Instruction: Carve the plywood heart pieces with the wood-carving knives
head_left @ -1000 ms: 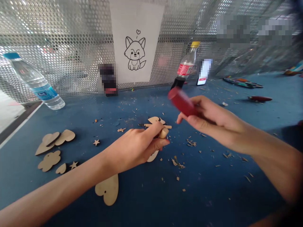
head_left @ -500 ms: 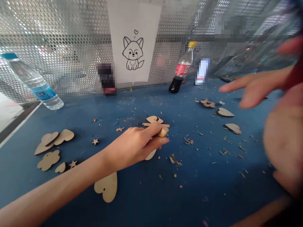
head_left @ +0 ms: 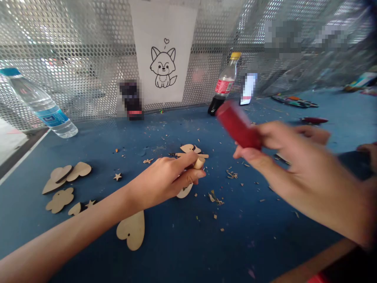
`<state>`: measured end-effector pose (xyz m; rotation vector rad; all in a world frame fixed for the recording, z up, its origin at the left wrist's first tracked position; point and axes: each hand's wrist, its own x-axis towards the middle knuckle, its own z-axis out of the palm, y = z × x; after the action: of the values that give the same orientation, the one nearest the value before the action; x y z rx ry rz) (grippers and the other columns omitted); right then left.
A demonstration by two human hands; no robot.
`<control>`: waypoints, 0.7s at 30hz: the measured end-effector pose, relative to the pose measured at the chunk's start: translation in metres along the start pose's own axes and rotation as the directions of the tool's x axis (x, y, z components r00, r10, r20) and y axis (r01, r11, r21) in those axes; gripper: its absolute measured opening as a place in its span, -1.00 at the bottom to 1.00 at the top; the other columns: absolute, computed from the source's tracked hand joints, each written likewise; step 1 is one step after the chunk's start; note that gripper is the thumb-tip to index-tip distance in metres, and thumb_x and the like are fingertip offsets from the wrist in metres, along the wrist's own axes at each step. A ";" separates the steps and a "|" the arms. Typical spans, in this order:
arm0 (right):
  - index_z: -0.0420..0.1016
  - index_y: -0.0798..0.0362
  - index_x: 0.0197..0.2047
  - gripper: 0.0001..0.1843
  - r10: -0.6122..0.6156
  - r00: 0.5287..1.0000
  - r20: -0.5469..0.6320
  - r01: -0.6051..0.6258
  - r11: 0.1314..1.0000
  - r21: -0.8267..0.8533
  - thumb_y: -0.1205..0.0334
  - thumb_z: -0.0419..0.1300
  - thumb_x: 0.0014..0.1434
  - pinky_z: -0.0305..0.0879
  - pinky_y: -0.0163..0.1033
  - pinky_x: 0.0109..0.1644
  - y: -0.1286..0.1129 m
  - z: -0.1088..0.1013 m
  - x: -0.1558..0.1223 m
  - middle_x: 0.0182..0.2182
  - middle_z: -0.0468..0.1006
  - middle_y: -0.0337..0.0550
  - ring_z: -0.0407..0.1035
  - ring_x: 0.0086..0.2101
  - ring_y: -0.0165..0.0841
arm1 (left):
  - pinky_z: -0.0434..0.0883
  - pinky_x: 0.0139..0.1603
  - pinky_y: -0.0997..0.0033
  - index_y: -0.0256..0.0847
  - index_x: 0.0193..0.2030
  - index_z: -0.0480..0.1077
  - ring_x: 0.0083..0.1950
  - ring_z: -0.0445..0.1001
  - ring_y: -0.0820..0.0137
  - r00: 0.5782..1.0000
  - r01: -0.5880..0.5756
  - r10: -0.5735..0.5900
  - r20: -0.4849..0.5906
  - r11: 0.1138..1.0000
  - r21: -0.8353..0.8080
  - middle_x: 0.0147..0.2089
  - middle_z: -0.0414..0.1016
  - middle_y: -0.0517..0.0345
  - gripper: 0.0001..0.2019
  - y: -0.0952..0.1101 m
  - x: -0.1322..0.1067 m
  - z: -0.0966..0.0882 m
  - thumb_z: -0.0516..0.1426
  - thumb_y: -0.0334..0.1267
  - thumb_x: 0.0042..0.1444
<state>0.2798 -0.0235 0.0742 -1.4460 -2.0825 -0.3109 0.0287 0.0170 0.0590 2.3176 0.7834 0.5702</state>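
Between the thumb and fingers of my left hand point(head_left: 173, 175) is a short round wooden peg point(head_left: 199, 162), held low over the blue table. Just behind those fingers lie a thin wooden stick point(head_left: 203, 156) and a small wooden heart point(head_left: 187, 148); another pale wooden piece point(head_left: 185, 191) shows partly beneath the hand. My right hand point(head_left: 288, 169), blurred by motion, grips a dark red cylinder point(head_left: 238, 124) above the table. Blur hides what kind of object it is.
Wooden hearts point(head_left: 134, 232), a flower cutout point(head_left: 60, 199) and small stars point(head_left: 117, 177) lie at left. A water bottle point(head_left: 53, 114) and a cola bottle point(head_left: 224, 86) lean on the mesh. Wood shavings point(head_left: 231, 174) are scattered about. Another person's hand point(head_left: 369, 151) shows at the right edge.
At right, blurred hands have given way to my right hand, extended left over the table with the dark red cylinder. My left hand keeps its hold on the wooden peg.
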 end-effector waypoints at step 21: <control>0.53 0.06 -0.20 -0.84 -0.577 0.759 0.301 0.620 0.782 -0.063 0.40 0.13 0.23 0.31 0.01 -0.12 -0.062 0.017 0.034 -0.11 0.57 0.04 0.41 -0.12 -0.06 | 0.28 0.01 0.21 -0.20 -0.13 0.47 -0.04 0.46 0.18 0.968 -0.083 -0.058 0.246 0.844 0.529 -0.09 0.52 0.08 -0.79 -0.018 -0.010 -0.024 0.20 -0.09 0.28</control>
<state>0.2095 -0.0126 0.0888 -0.8797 -2.7790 -0.5692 0.0010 0.0322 0.0622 2.8331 0.8858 0.0396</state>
